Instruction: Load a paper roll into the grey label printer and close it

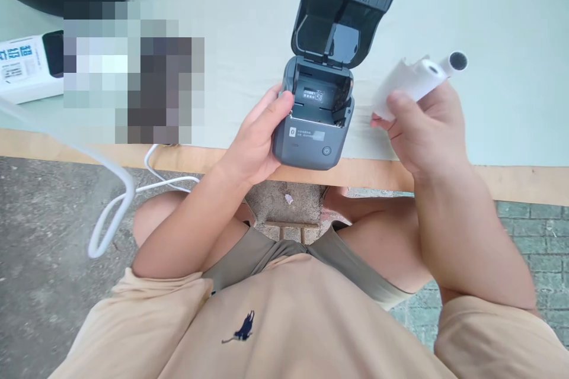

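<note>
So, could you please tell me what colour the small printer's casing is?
The small printer is dark grey, its lid open, as the head view shows.

Open bay: printer [311,124] compartment, reachable from above.
Blocking: raised lid [344,12] behind; left hand [258,136] beside.
Free: table [511,71] right.
</note>
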